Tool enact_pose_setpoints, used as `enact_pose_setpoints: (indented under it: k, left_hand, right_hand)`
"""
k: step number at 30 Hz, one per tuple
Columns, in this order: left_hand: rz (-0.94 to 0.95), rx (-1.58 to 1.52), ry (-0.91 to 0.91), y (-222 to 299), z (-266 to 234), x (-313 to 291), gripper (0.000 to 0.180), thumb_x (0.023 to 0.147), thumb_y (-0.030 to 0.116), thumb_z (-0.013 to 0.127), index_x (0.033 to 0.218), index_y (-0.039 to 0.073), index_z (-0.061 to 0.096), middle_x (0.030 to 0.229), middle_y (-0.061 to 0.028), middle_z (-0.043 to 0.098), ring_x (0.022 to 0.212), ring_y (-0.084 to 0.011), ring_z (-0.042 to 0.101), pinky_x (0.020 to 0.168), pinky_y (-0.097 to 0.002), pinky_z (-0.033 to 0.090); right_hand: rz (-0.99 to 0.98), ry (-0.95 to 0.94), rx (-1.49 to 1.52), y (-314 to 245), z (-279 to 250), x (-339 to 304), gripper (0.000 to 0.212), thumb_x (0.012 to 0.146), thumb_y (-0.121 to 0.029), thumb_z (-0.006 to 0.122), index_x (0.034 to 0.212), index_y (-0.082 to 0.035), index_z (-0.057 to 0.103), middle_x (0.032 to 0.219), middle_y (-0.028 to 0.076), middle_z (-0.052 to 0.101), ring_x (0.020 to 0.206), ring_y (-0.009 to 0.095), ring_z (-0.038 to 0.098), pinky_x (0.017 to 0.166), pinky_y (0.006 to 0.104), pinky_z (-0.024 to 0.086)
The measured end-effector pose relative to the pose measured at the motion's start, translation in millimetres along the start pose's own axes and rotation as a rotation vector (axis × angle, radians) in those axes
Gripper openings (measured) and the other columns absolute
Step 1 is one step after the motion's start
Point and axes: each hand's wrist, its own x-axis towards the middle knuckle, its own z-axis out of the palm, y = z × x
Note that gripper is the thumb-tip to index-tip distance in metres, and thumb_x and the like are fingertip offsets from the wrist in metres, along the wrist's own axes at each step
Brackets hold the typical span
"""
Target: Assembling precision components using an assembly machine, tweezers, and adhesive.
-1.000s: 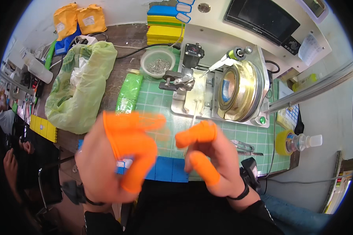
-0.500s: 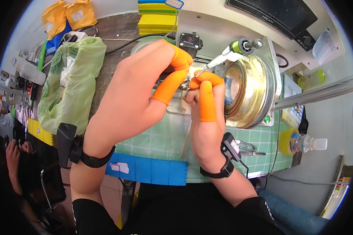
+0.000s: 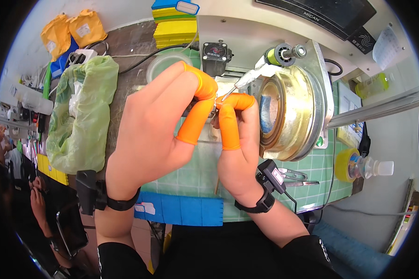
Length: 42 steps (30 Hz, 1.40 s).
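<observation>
Both hands meet at the middle of the bench, with orange finger cots on thumbs and forefingers. My left hand (image 3: 156,123) is closed in a pinch, thumb tip against forefinger. My right hand (image 3: 239,156) pinches just beside it, its fingertips almost touching the left ones. A tiny pale, shiny piece (image 3: 216,103) shows between the two pinches; it is too small to name, and I cannot tell which hand holds it. The thin metal tip of a white pen-shaped handpiece (image 3: 247,79) reaches down to the right forefinger. Right of it stands a brass-coloured wheel-like drum (image 3: 295,116).
A black motor-like block (image 3: 216,52) stands behind my hands. Tweezers (image 3: 302,182) lie on the green mat (image 3: 172,181) at right, near a yellow-based bottle (image 3: 347,166). At left is a bag-lined bin (image 3: 97,135); a blue strip (image 3: 184,209) lies along the front edge.
The whole view has shifted slightly. My right thumb and forefinger have moved closer to the left fingertips, and the right forefinger is now stretched more toward the left.
</observation>
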Motion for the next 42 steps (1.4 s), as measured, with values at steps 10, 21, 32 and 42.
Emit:
enact_pose_setpoints:
  k: [10, 21, 32, 42]
  left_hand:
    - [0.14, -0.022, 0.137, -13, 14, -8, 0.02, 0.088, -0.009, 0.071, 0.106, -0.001, 0.067, 0.11, -0.0176, 0.075, 0.089, -0.0289, 0.069, 0.074, -0.0332, 0.054]
    - [0.376, 0.071, 0.248, -38, 16, -25, 0.03, 0.079, -0.008, 0.077, 0.105, 0.003, 0.069, 0.111, -0.0184, 0.077, 0.092, -0.031, 0.074, 0.074, -0.0354, 0.06]
    - [0.489, 0.238, 0.263, -42, 19, -28, 0.029, 0.073, -0.003, 0.09, 0.099, -0.001, 0.077, 0.108, -0.0158, 0.076, 0.092, -0.033, 0.078, 0.082, -0.0413, 0.068]
    - [0.546, 0.199, 0.255, -45, 23, -24, 0.037, 0.063, 0.008, 0.081, 0.098, -0.005, 0.079, 0.108, -0.017, 0.073, 0.094, -0.0356, 0.077, 0.08, -0.0455, 0.069]
  right_hand:
    - [-0.227, 0.039, -0.313, 16, -3, 9, 0.015, 0.106, 0.001, 0.059, 0.118, 0.0, 0.052, 0.113, 0.012, 0.051, 0.1, 0.022, 0.055, 0.09, 0.0334, 0.05]
    - [-0.284, 0.042, -0.396, 14, -2, 10, 0.015, 0.103, 0.004, 0.06, 0.115, 0.0, 0.051, 0.112, 0.015, 0.049, 0.096, 0.026, 0.054, 0.087, 0.0346, 0.05]
    - [-0.302, 0.028, -0.443, 15, -3, 10, 0.016, 0.103, 0.005, 0.06, 0.115, 0.0, 0.051, 0.112, 0.015, 0.049, 0.097, 0.026, 0.053, 0.086, 0.0353, 0.049]
    - [-0.239, 0.02, -0.387, 18, -6, 9, 0.017, 0.102, 0.003, 0.06, 0.116, 0.0, 0.052, 0.111, 0.015, 0.05, 0.097, 0.028, 0.053, 0.088, 0.0364, 0.048]
